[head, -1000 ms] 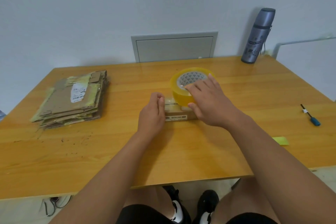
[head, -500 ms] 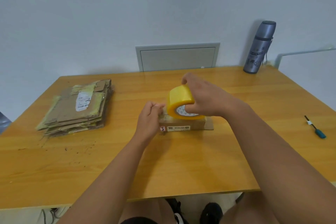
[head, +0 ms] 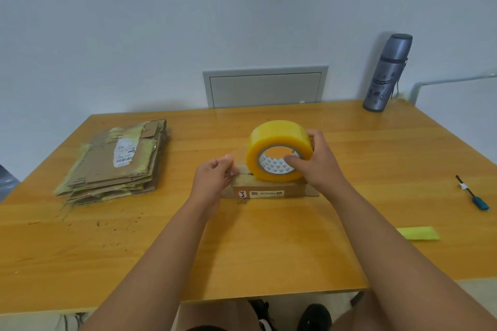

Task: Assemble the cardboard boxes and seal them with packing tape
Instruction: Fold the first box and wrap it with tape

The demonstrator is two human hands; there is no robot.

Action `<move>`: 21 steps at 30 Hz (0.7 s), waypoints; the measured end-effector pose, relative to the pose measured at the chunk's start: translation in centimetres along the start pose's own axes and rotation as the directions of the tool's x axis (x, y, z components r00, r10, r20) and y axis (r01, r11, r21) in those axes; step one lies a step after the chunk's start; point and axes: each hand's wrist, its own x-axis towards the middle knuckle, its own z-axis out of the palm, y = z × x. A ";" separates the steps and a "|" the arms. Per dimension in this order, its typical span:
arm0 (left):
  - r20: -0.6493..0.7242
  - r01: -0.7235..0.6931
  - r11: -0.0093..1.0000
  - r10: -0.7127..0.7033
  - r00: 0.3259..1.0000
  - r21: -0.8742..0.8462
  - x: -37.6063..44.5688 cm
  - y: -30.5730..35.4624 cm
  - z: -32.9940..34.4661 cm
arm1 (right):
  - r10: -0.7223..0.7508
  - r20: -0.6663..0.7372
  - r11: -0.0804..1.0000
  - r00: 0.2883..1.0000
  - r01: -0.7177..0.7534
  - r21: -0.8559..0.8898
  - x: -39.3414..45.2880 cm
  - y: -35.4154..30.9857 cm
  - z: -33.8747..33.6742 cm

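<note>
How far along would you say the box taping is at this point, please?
Done: one small cardboard box stands folded up on the table. In hand: the right hand holds the tape roll upright on it while the left hand pinches the tape's free end at the box's left edge. Left: the stack of flattened boxes lies unassembled.

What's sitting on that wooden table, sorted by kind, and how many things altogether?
Tape rolls: 1, the yellow tape roll, gripped by the right hand
Assembled boxes: 1, the small cardboard box
Stacks of flattened cardboard: 1
Flasks: 1, the grey flask
Small tools: 1, the blue-handled tool
Yellow-green strips: 1
Total: 6
</note>
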 end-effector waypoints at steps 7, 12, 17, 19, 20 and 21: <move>-0.044 0.049 0.999 -0.050 0.998 -0.008 0.4 -0.8 -1.4 | -0.055 0.081 0.997 0.995 0.050 0.056 -0.2 0.3 1.0; -0.060 0.115 0.993 -0.114 0.992 0.009 0.7 -0.8 -1.8 | -0.141 0.055 0.990 0.989 0.139 0.033 0.5 -0.2 2.2; -0.017 0.131 0.991 -0.130 0.991 0.036 0.7 -1.0 -2.0 | -0.096 -0.017 0.992 0.995 0.098 0.076 0.3 0.1 1.9; -0.002 0.128 0.990 -0.128 0.992 0.056 0.8 -1.1 -2.0 | -0.077 -0.027 0.996 0.997 0.078 0.053 0.2 0.5 1.7; 0.004 0.125 0.989 -0.125 0.992 0.073 0.9 -1.2 -2.0 | -0.077 -0.020 0.997 0.997 0.077 0.024 0.0 0.8 1.5; 0.010 0.121 0.988 -0.123 0.992 0.095 1.0 -1.2 -2.0 | -0.073 -0.004 0.997 0.997 0.073 0.003 -0.2 1.0 1.4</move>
